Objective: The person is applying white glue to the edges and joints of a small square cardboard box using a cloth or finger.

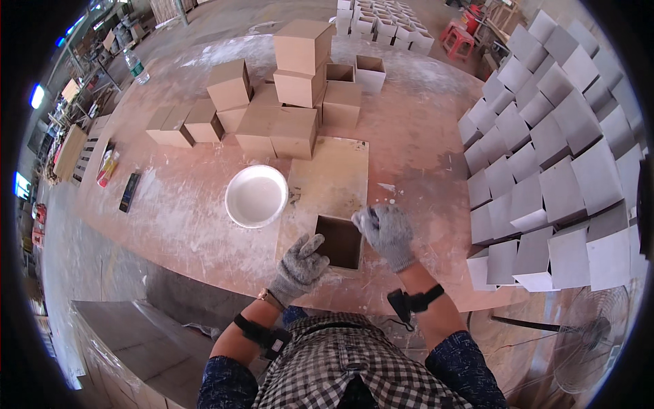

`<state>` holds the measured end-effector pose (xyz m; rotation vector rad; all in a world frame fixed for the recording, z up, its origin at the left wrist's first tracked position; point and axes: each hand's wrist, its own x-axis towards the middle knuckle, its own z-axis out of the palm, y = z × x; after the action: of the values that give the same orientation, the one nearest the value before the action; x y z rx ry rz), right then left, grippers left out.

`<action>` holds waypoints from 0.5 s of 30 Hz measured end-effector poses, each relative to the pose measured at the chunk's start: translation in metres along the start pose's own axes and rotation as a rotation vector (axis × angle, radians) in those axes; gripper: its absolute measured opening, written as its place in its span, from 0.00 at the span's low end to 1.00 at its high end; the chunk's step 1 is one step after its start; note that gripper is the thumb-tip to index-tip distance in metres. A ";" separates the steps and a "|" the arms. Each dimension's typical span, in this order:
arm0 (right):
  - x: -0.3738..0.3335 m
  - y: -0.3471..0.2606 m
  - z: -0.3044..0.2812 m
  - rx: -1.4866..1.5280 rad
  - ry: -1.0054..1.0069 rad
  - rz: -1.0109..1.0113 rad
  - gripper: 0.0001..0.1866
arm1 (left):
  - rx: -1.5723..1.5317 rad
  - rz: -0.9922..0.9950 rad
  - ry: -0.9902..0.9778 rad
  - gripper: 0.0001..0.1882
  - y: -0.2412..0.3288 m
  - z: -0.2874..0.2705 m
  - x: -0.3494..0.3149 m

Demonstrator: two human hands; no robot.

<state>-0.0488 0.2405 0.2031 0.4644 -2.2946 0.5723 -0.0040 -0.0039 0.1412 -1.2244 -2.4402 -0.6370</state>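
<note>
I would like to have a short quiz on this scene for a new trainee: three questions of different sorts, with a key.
1. Which thing is nearest to the open brown box between the left hand and the right hand?
A) bottle
B) white bowl
C) floor fan

2. True or false: both hands are bare.

3. Fill in: the stacked pale boxes stand at the ____ side of the table.

Key:
1. B
2. False; both wear grey gloves.
3. right

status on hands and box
Left gloved hand at left side of open brown box; right gloved hand at far right corner; white bowl stands clear.
</note>
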 end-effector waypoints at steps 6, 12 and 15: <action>-0.078 -0.046 -0.046 0.063 -0.343 -0.079 0.06 | -0.036 -0.023 0.037 0.14 0.003 0.000 0.002; -0.086 -0.061 -0.080 0.811 -0.513 0.789 0.04 | -0.004 -0.039 0.055 0.15 0.007 0.001 0.001; -0.089 -0.055 -0.088 1.058 -0.336 1.012 0.02 | 0.105 -0.063 0.168 0.15 0.014 0.003 0.004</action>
<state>0.0875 0.2547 0.2111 -0.2336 -2.2281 2.3778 0.0047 0.0081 0.1441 -1.0146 -2.3478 -0.5962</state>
